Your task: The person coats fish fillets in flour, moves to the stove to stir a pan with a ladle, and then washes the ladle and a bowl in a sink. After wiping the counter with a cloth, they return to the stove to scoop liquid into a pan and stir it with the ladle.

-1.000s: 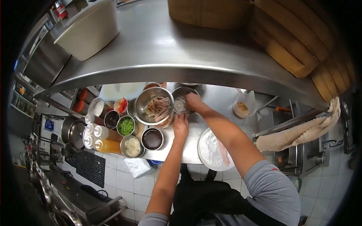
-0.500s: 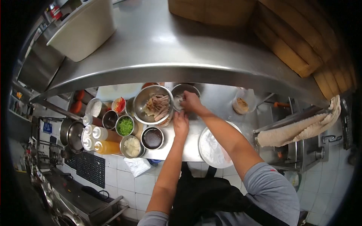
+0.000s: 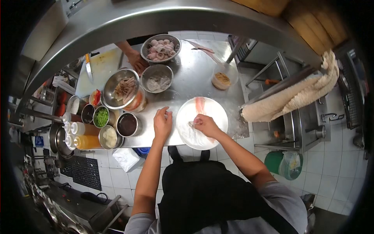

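Note:
My right hand (image 3: 206, 125) is over a round white plate (image 3: 221, 113), its fingertips pinching a small greyish-white food morsel (image 3: 191, 124). On the plate lie a whitish, film-like layer and a pink-and-white strip that looks like bacon (image 3: 200, 105). My left hand (image 3: 163, 124) rests at the counter just left of the plate, loosely curved with thumb apart and nothing visible in it. Beyond it stands a metal bowl (image 3: 170, 70) of pale, wet-looking pieces. A larger steel bowl (image 3: 111, 84) beside it holds cut meat strips.
Another person's hand (image 3: 137, 61) touches the counter near the metal bowls. A colander (image 3: 147, 41) of pinkish rolled pieces stands farther back. Squeeze bottles (image 3: 86, 141) and small sauce and garnish containers crowd the left. A steel shelf (image 3: 194, 13) overhangs the counter; a towel (image 3: 290, 97) hangs right.
My right hand has moved from the metal bowl to the plate with the morsel. My left hand has drawn back from the bowl. The view has shifted, revealing the colander and another person's hand.

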A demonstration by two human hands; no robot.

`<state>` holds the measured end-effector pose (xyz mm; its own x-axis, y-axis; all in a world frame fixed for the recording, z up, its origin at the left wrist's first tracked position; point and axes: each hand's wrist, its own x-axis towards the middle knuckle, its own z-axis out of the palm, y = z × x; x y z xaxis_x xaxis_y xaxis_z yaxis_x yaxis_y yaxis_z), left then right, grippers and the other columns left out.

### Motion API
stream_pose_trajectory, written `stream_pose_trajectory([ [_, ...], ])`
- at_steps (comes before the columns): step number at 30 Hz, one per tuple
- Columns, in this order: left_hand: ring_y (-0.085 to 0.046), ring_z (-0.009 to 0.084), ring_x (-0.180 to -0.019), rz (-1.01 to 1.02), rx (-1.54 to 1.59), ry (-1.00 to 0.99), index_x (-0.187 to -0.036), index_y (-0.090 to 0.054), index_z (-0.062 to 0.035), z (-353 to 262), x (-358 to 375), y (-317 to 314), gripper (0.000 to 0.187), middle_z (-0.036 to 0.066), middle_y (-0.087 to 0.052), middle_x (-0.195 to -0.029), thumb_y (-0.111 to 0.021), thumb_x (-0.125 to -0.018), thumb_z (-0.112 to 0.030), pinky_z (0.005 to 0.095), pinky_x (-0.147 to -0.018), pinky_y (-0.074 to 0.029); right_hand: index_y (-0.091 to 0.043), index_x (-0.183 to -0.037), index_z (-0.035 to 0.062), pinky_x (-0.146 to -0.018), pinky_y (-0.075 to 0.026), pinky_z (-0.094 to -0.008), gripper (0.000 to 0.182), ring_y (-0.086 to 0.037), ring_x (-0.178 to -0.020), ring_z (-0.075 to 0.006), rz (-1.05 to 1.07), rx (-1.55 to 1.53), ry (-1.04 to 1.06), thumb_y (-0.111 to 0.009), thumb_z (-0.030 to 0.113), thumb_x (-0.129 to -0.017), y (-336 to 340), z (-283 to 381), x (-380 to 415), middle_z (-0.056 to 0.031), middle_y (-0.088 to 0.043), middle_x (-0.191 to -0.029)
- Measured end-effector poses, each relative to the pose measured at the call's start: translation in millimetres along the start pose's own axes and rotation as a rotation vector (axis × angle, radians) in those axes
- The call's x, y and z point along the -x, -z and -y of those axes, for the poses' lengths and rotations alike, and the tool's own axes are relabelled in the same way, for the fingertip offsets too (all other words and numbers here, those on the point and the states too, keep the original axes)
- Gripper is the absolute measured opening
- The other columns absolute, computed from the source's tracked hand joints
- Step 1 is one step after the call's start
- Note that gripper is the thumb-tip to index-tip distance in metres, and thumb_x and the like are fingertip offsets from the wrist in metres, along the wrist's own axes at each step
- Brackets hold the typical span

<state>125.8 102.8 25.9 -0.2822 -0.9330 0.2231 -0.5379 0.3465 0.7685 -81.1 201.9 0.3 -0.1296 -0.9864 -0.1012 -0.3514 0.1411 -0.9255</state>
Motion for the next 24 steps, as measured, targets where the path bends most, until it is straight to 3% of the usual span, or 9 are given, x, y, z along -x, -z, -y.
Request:
stream_pose_trajectory([
  [2,-0.058,0.0214,-0.066,0.025,0.044,0.020,-0.111,-0.065,0.0022,-7,18,-2,0.027,0.014,-0.062,-0.085,-0.063,-0.086,-0.008,0.0331,-0.063,-0.048,-0.061,-0.092,0.0021,-0.069,-0.050,-0.0401,0.018,-0.061,-0.076,-0.0329,-0.039,0.232,0.219,-0.068,0.010,-0.078,-3,-6,11,-0.0181,-0.060,-0.083],
  [5,-0.058,0.0194,-0.066,0.021,0.027,0.011,-0.109,-0.065,0.0027,-7,34,-2,0.026,0.013,-0.062,-0.086,-0.063,-0.086,-0.007,0.0315,-0.063,-0.048,-0.061,-0.092,0.0030,-0.073,-0.051,-0.0441,0.014,-0.060,-0.080,-0.0368,-0.168,0.420,0.237,-0.065,0.007,-0.079,-3,-1,14,-0.0177,-0.057,-0.088],
  [7,-0.058,0.0184,-0.066,-0.011,0.033,0.033,-0.110,-0.065,0.0025,-8,44,2,0.026,0.012,-0.062,-0.086,-0.063,-0.086,-0.006,0.0307,-0.063,-0.049,-0.061,-0.093,0.0034,-0.075,-0.051,-0.0446,0.014,-0.060,-0.084,-0.0368,-0.175,0.384,0.222,-0.064,0.005,-0.079,-1,-3,13,-0.0168,-0.056,-0.091],
  [10,-0.059,0.0168,-0.067,-0.016,0.038,0.045,-0.111,-0.065,0.0028,-15,58,9,0.026,0.012,-0.061,-0.086,-0.063,-0.087,-0.005,0.0300,-0.062,-0.049,-0.060,-0.093,0.0033,-0.076,-0.051,-0.0440,0.016,-0.060,-0.086,-0.0359,-0.236,0.387,0.408,-0.064,0.006,-0.078,-2,-6,13,-0.0169,-0.057,-0.091],
  [12,-0.059,0.0164,-0.067,-0.018,0.026,0.052,-0.111,-0.065,0.0031,-19,66,12,0.026,0.011,-0.061,-0.087,-0.062,-0.087,-0.005,0.0297,-0.062,-0.049,-0.060,-0.093,0.0033,-0.077,-0.051,-0.0445,0.016,-0.060,-0.086,-0.0361,-0.115,0.475,0.526,-0.064,0.007,-0.078,-3,-11,12,-0.0172,-0.058,-0.092],
  [16,-0.059,0.0150,-0.067,-0.009,0.066,0.068,-0.111,-0.064,0.0038,-21,78,14,0.025,0.011,-0.061,-0.088,-0.061,-0.087,-0.003,0.0286,-0.062,-0.049,-0.060,-0.093,0.0025,-0.080,-0.050,-0.0443,0.016,-0.060,-0.090,-0.0356,-0.042,0.555,0.426,-0.063,0.010,-0.079,-1,-4,-2,-0.0182,-0.058,-0.096],
  [18,-0.059,0.0146,-0.067,0.002,0.076,0.075,-0.110,-0.064,0.0040,-20,82,16,0.025,0.011,-0.061,-0.089,-0.061,-0.087,-0.003,0.0283,-0.062,-0.049,-0.061,-0.093,0.0026,-0.082,-0.049,-0.0439,0.016,-0.059,-0.094,-0.0349,0.092,0.330,0.047,-0.063,0.012,-0.080,7,15,-6,-0.0185,-0.058,-0.098],
  [21,-0.059,0.0145,-0.068,0.007,0.078,0.068,-0.110,-0.064,0.0041,-18,87,19,0.025,0.010,-0.060,-0.087,-0.061,-0.087,-0.003,0.0283,-0.061,-0.049,-0.061,-0.092,0.0029,-0.082,-0.049,-0.0437,0.015,-0.057,-0.097,-0.0347,-0.004,0.428,0.288,-0.063,0.012,-0.080,0,-5,-19,-0.0187,-0.057,-0.099],
  [24,-0.059,0.0155,-0.068,0.013,0.053,0.042,-0.109,-0.065,0.0029,-25,88,21,0.023,0.011,-0.060,-0.087,-0.060,-0.087,-0.003,0.0283,-0.060,-0.048,-0.062,-0.091,0.0035,-0.082,-0.049,-0.0428,0.013,-0.058,-0.096,-0.0345,-0.144,0.532,0.366,-0.063,0.011,-0.080,-1,-12,-25,-0.0177,-0.057,-0.097],
])
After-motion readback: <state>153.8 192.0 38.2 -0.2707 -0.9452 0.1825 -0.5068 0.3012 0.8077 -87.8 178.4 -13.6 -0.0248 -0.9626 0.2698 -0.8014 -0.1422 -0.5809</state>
